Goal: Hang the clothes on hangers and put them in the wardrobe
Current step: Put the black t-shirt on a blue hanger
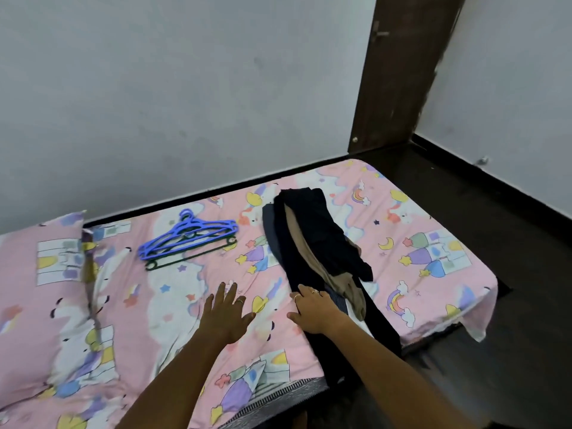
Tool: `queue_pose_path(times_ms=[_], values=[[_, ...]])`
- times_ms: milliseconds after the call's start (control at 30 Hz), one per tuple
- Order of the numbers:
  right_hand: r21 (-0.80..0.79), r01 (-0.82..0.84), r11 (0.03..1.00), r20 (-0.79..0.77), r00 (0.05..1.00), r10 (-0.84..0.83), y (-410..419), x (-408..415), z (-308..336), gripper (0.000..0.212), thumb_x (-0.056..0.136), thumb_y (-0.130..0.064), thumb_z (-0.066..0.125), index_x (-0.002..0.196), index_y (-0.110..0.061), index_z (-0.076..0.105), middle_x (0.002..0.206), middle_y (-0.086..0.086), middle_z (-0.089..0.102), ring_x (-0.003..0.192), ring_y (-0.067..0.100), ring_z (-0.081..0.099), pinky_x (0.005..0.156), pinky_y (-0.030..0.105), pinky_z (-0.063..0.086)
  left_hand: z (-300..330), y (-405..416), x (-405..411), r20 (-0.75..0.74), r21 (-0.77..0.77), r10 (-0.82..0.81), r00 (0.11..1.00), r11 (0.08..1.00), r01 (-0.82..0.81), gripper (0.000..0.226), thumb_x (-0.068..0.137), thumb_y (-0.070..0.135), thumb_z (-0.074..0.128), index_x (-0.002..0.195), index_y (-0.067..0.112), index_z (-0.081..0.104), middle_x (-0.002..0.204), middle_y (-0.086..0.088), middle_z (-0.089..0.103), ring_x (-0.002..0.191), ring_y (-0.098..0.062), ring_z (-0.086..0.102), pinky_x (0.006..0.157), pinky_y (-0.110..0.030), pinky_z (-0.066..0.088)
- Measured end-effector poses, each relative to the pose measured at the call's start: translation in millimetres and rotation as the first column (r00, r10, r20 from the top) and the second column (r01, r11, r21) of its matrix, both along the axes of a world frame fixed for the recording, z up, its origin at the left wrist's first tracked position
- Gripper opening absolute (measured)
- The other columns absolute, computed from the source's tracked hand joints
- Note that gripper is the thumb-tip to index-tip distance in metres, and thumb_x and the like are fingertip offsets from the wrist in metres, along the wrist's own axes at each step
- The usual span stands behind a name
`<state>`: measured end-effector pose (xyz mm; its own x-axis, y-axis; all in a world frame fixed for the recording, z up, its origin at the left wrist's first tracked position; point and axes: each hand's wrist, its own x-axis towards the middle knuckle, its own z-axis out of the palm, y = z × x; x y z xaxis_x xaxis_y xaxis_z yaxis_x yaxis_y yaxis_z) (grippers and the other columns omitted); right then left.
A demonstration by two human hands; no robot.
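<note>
A pile of folded clothes [312, 233], mostly black with a tan piece and a striped one, lies lengthwise on the right half of the bed. A bundle of blue hangers [185, 236] with a dark green hanger [192, 257] beneath rests on the sheet to the pile's left. My right hand [312, 311] lies on the near end of the pile, fingers spread over the fabric and gripping nothing. My left hand [227, 311] hovers flat with straight fingers over the sheet, left of the pile and nearer than the hangers.
The bed [433, 274] wears a pink cartoon-print sheet, with a matching pillow [40, 289] at the left. A grey wall runs behind it. A dark wooden door [399, 72] stands at the back right, and dark floor [510, 305] extends right of the bed.
</note>
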<state>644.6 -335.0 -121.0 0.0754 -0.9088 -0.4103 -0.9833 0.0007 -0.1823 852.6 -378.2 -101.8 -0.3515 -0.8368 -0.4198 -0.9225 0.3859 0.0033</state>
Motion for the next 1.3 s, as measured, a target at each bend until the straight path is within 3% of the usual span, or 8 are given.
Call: queue_pose_path(times_ms=[300,533,700,900,1000,1100,1167,1300], values=[[0.22,0.162,0.962,0.065,0.981,-0.18,-114.3,-84.1,-75.3,0.054,0.1,-0.038,0.041,0.144,-0.007,0.034,0.149,0.013,0.032,0.137,0.033,0.03,0.109,0.049,0.029,-60.0,-128.7,-83.8,0.035,0.236,-0.041,0.999,0.971,0.032,0.059,0.101,0.05,0.026,0.152,0.02,0.02,0.162,-0.005,-0.002,0.148,-0.027,-0.009,0.118,-0.045,0.003],[0.337,0.397,0.854,0.094,0.888,-0.451,-206.1,-156.0,-149.2,0.051,0.099,-0.04,0.041,0.138,-0.007,0.04,0.14,0.012,0.041,0.129,0.035,0.04,0.104,0.046,0.036,-121.3,-216.2,-128.3,-0.017,0.29,0.008,1.0,0.957,-0.003,0.056,0.101,0.047,0.03,0.15,0.021,0.023,0.161,-0.001,0.005,0.149,-0.024,-0.003,0.117,-0.041,0.011],[0.315,0.612,0.725,0.332,0.645,-0.688,-287.2,-197.8,-192.7,0.065,0.097,-0.034,0.052,0.149,-0.006,0.024,0.151,0.016,0.029,0.136,0.039,0.032,0.109,0.048,0.033,-166.8,-254.4,-131.6,-0.026,0.323,0.056,0.998,0.945,-0.044,0.056,0.101,0.046,0.033,0.15,0.021,0.024,0.161,0.0,0.01,0.149,-0.021,0.001,0.116,-0.038,0.015],[0.418,0.799,0.432,0.482,0.208,-0.851,-364.2,-211.3,-229.4,0.097,0.086,-0.032,0.07,0.154,-0.013,0.003,0.156,0.016,0.014,0.14,0.041,0.024,0.114,0.051,0.026,-211.5,-262.5,-100.8,0.013,0.369,0.079,0.997,0.926,-0.078,0.057,0.101,0.045,0.033,0.151,0.022,0.02,0.161,0.0,0.007,0.149,-0.022,0.001,0.118,-0.038,0.014],[0.362,0.858,0.363,0.393,0.212,-0.895,-383.7,-209.1,-246.9,0.088,0.084,-0.018,0.073,0.15,-0.005,0.015,0.148,0.023,0.023,0.131,0.044,0.035,0.109,0.05,0.034,-228.0,-256.8,-83.4,0.023,0.389,0.114,0.993,0.914,-0.114,0.057,0.1,0.046,0.033,0.151,0.022,0.02,0.161,0.001,0.008,0.149,-0.021,0.002,0.119,-0.036,0.015],[0.226,0.894,0.386,0.427,0.265,-0.864,-388.8,-199.4,-250.9,0.044,0.086,0.001,0.06,0.126,0.003,0.041,0.116,0.023,0.05,0.102,0.039,0.056,0.085,0.042,0.051,-230.4,-252.0,-64.1,0.042,0.395,0.151,0.988,0.906,-0.155,0.057,0.1,0.047,0.034,0.151,0.024,0.02,0.161,0.003,0.01,0.148,-0.018,0.006,0.119,-0.033,0.014],[0.124,0.901,0.417,0.451,0.323,-0.832,-386.8,-191.9,-237.6,0.018,0.09,0.002,0.053,0.107,0.0,0.051,0.098,0.022,0.057,0.084,0.034,0.058,0.068,0.038,0.049,-225.4,-247.0,-54.4,0.052,0.383,0.15,0.987,0.91,-0.159,0.056,0.1,0.048,0.035,0.15,0.025,0.023,0.16,0.003,0.013,0.148,-0.017,0.011,0.118,-0.03,0.013],[-0.059,0.829,0.557,0.515,0.503,-0.694,-387.5,-169.6,-170.3,0.032,0.094,0.001,0.052,0.126,0.005,0.052,0.118,0.022,0.06,0.106,0.032,0.059,0.086,0.039,0.049,-193.0,-255.8,-36.8,-0.007,0.401,0.262,0.965,0.885,-0.237,0.06,0.095,0.054,0.036,0.147,0.025,0.031,0.157,0.002,0.023,0.145,-0.015,0.02,0.114,-0.029,0.023]])
